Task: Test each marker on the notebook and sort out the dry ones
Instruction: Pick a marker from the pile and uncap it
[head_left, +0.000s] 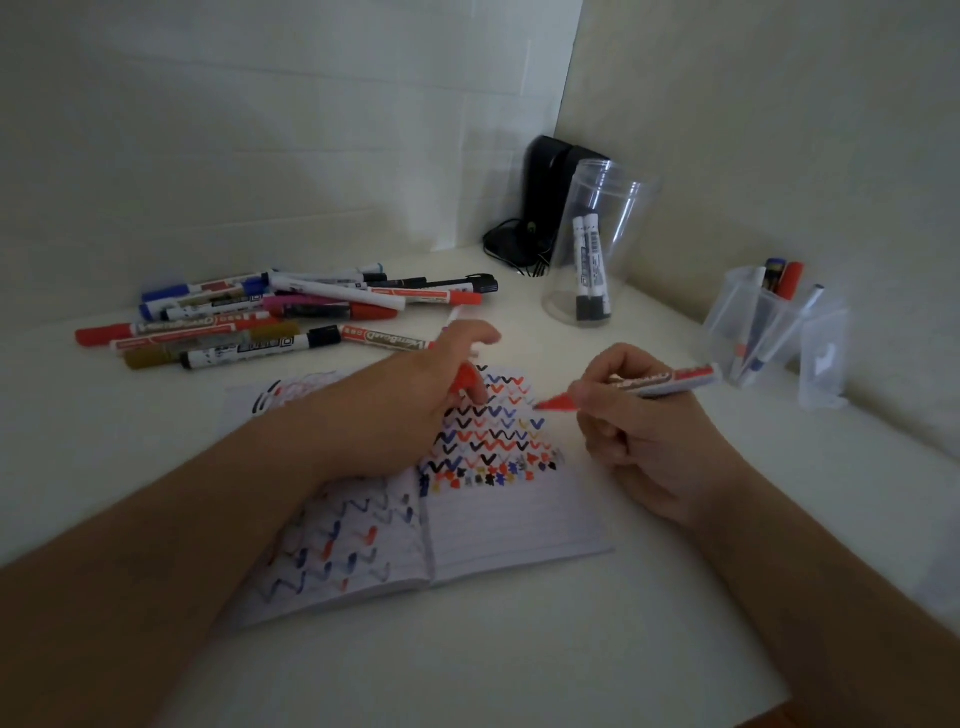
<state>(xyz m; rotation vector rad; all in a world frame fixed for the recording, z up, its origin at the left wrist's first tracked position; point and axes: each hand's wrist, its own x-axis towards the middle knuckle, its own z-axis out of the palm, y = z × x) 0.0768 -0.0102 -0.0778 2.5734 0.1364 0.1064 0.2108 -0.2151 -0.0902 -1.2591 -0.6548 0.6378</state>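
Observation:
An open lined notebook (509, 514) lies on the white table, its pages covered with red, blue and black zigzag test marks. My right hand (644, 441) grips an uncapped red whiteboard marker (660, 382), its red tip pointing left just above the right page. My left hand (415, 395) rests over the notebook and holds the marker's red cap (466, 378) in its fingers. A pile of several capped markers (291, 317) lies at the back left.
A tall clear jar (597, 244) with two black-capped markers stands at the back. A clear plastic holder (763, 327) with several markers stands at the right. A black device with a cable (540, 208) sits in the corner. The table's front edge runs at the lower right.

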